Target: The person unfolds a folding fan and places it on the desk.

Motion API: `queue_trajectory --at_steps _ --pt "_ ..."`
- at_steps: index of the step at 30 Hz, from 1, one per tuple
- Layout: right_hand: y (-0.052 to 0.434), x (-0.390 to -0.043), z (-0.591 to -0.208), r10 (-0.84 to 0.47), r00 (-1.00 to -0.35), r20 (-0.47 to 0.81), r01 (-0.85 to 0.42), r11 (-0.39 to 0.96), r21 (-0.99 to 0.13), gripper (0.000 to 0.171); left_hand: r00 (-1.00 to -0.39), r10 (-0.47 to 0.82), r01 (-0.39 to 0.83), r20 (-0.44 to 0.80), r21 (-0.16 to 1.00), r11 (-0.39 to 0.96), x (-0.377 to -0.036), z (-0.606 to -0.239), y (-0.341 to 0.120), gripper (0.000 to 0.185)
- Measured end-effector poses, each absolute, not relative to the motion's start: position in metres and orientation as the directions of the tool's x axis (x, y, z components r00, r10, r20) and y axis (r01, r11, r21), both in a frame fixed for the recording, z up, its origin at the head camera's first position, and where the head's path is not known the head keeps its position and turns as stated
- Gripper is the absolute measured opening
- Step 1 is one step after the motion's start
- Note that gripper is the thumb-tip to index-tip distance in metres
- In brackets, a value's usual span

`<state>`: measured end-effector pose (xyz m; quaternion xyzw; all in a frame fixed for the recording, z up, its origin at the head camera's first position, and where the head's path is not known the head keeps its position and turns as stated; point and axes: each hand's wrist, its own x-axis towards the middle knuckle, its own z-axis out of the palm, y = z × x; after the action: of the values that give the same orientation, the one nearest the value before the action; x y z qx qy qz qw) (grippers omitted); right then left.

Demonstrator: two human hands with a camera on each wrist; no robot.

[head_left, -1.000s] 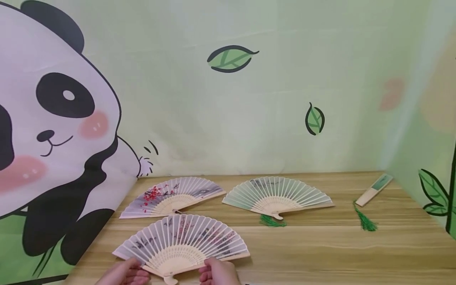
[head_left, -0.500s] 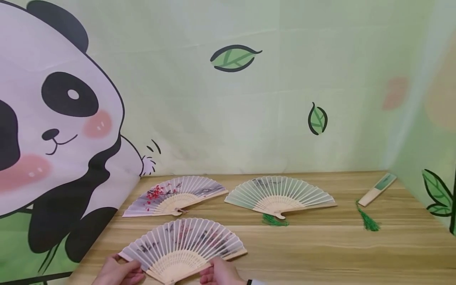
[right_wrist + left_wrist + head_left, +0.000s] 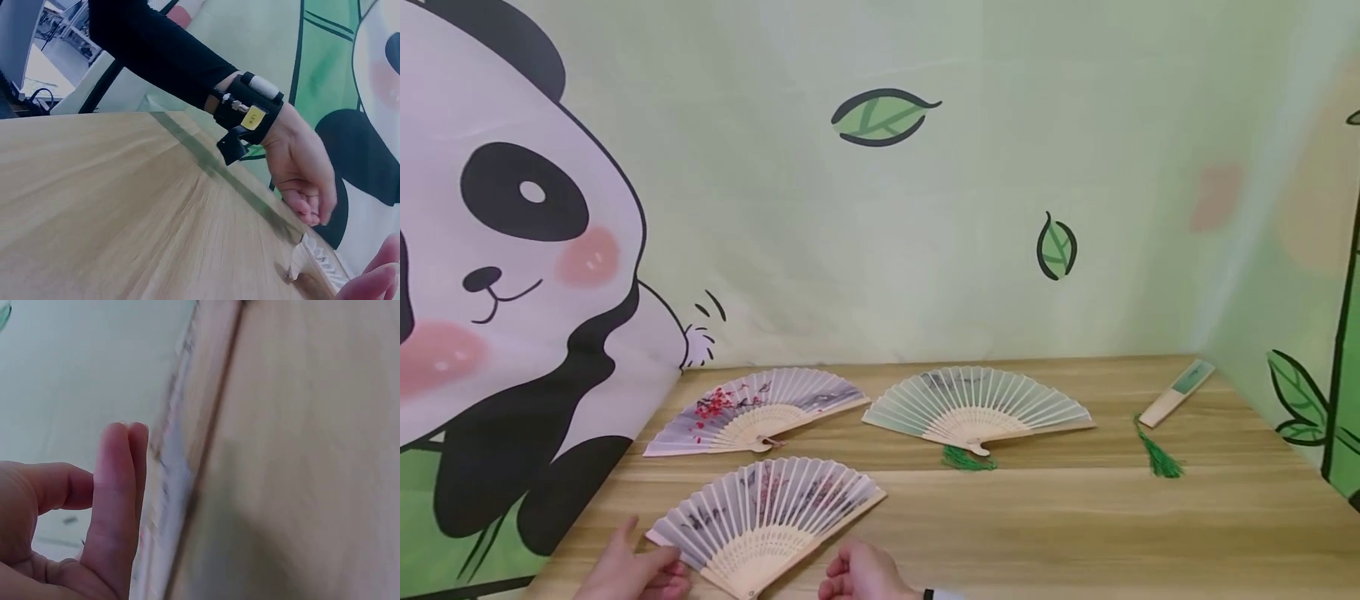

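**Both hands at the near fan, part-folded on the bench**

We're seeing the near fan lying on the wooden bench, spread but not fully, pivot end toward the near edge, ribs pointing far and right. It's sitting at the near left of the bench, just near of the plum-blossom fan.

Left hand: we're reading it as resting at the fan's left guard, fingers curled loosely against the edge. In the left wrist view the fingers are lying straight and together beside the fan's edge, thumb bent inward. Whether it's pinching the guard, we can't tell.

Right hand: sitting just right of the fan's pivot, fingers loosely curled, holding nothing that we can see. Contact with the right guard isn't showing; there's bare bench between hand and fan. The right wrist view is giving us the left hand from the side, fingers bent down at the fan's corner, with a black wrist strap and black sleeve above it.

Rest of the bench:
- Plum-blossom fan, fully open, far left.
- Pale green fan, fully open, far centre, green tassel at its pivot.
- Closed fan at the far right, its green tassel trailing nearward.

Panda backdrop is hanging at the left, leaf-print cloth behind.
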<state>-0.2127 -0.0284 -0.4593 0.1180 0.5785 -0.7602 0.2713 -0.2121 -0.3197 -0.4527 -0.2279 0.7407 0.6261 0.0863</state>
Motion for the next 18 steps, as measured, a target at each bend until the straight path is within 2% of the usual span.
queue_trajectory --at_steps 6,9,11,14,18 --pt "-0.008 -0.223 -0.445 -0.326 -0.821 -0.469 0.534 -0.147 -0.833 0.017 -0.897 -0.196 -0.434 -0.396 0.875 0.216 -0.222 -0.427 -0.29 0.095" --pt "0.015 -0.239 -0.433 -0.32 -0.825 -0.466 0.534 -0.169 -0.829 0.015 -0.927 -0.15 -0.371 -0.344 0.902 0.22 -0.229 -0.419 -0.269 0.087" --pt "0.031 -0.254 -0.423 -0.294 -0.849 -0.439 0.499 -0.172 -0.85 0.014 -0.947 -0.112 -0.32 -0.302 0.925 0.205 -0.235 -0.414 -0.252 0.08" --pt "0.056 -0.276 -0.407 -0.237 -0.894 -0.38 0.418 -0.138 -0.898 0.014 -0.974 -0.007 -0.223 -0.225 0.96 0.169 -0.248 -0.406 -0.217 0.071" --pt "0.089 -0.306 -0.381 -0.159 -0.937 -0.311 0.326 -0.077 -0.942 0.015 -0.981 0.158 -0.085 -0.109 0.984 0.154 -0.275 -0.393 -0.156 0.069"
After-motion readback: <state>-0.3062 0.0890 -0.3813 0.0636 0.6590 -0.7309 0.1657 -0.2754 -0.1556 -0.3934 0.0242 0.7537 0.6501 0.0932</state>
